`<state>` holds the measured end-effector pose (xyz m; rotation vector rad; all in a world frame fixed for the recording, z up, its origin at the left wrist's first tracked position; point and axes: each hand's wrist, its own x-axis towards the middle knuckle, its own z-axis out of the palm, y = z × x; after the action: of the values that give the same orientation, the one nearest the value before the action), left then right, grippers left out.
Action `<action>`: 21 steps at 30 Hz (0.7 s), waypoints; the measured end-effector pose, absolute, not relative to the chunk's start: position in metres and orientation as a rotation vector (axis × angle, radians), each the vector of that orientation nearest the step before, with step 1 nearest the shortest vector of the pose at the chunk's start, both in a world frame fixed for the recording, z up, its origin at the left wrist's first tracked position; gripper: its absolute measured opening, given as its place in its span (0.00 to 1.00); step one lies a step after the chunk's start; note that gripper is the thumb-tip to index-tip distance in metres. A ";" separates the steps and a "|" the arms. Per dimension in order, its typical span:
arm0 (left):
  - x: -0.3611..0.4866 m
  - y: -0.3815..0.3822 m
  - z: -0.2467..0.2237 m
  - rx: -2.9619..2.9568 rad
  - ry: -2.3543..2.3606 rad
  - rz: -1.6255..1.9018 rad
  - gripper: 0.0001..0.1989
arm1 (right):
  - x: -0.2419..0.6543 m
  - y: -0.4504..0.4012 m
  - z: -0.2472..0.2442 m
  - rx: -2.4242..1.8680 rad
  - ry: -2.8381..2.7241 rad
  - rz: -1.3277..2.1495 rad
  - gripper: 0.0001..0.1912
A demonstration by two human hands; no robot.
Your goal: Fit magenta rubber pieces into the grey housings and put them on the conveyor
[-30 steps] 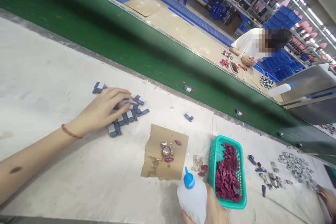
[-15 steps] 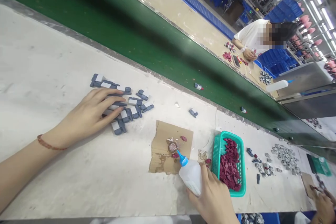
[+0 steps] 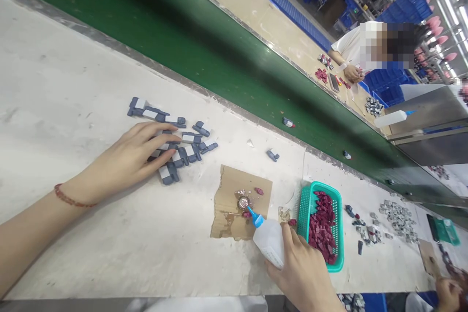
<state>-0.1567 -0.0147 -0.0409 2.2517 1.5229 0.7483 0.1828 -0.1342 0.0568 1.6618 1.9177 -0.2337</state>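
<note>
My left hand [image 3: 137,151] lies palm down with fingers stretched over a cluster of dark grey and white plastic parts [image 3: 192,153], covering some of them. In my right hand [image 3: 305,265] is a white squeeze bottle [image 3: 269,241] with a blue nozzle, tilted so its tip points at a small round bottle cap [image 3: 243,202]. The cap sits on a piece of brown cardboard [image 3: 228,190] that has wet stains. Two small dark red pieces lie on the cardboard, one of them [image 3: 259,191] beyond the cap, the other near the nozzle tip.
Right of the bottle stands a green basket [image 3: 340,234] full of dark red pieces. Beyond the table runs a green conveyor belt [image 3: 219,58] carrying several parts. More grey parts [image 3: 397,217] lie farther right, near another person's hand [image 3: 448,292]. A co-worker [image 3: 360,48] sits across the belt.
The view has shifted slightly, so most table items appear a little farther right. The bottle stays in my right hand over the cardboard, and my left hand stays on the grey parts.
</note>
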 end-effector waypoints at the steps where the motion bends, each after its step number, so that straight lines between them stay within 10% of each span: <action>1: -0.157 -0.015 -0.041 2.256 1.525 0.745 0.18 | 0.182 -0.134 0.057 1.655 1.906 -0.238 0.15; 14: -0.140 -0.014 -0.033 2.395 1.443 0.833 0.13 | 0.209 -0.156 0.040 1.868 2.343 -0.311 0.19; 21: -0.066 0.006 -0.018 2.581 1.104 0.686 0.16 | 0.255 -0.222 0.015 2.741 2.089 -0.388 0.36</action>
<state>-0.0656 0.0064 -0.0185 2.5807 1.1041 0.6859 0.2553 -0.2216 0.0146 2.7410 2.0889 -0.3879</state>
